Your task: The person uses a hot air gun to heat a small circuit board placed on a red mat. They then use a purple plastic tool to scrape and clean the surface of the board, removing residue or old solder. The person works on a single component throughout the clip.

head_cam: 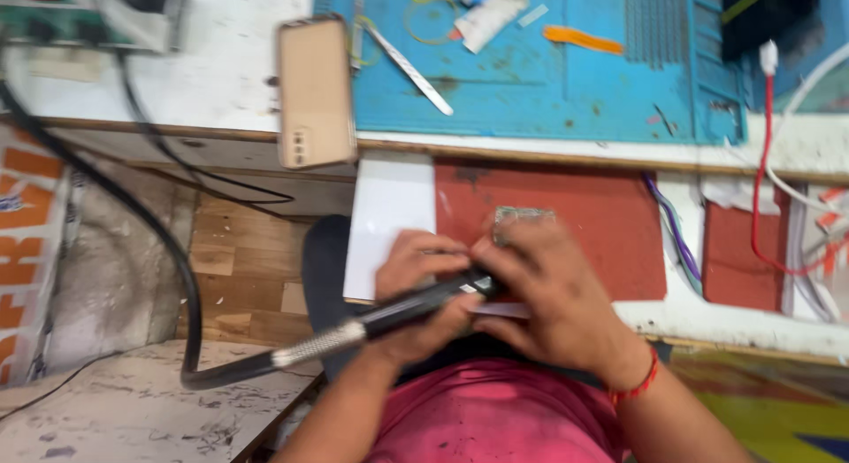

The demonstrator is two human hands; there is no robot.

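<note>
**A:** What is the biggest thing I am looking at from here?

**B:** The white worn workbench [221,83]. A blue rubber work mat [548,74] lies on its far right part. A tan flat phone [315,91] hangs over the near edge of the bench, just left of the mat. A flat silver metal strip [411,71] lies on the mat near its left edge.

**A:** And lower down?

**B:** A red flat pad [610,220] sits on a lower shelf, with a white sheet [389,206] touching its left edge.

**A:** Where are my hands?

**B:** Both are over the near edge of the red pad. My left hand [416,268] is curled tight around a black pen-shaped handpiece with a thick black hose [402,311]. My right hand [548,290] is closed over the tip end and pinches something small; I cannot tell what. A small grey square part [523,217] peeks out just past my right fingers.

**A:** How do I do this bit well?

**B:** I think I should hold the tool steady, keep both hands resting close together, and keep the hose from tugging.
</note>
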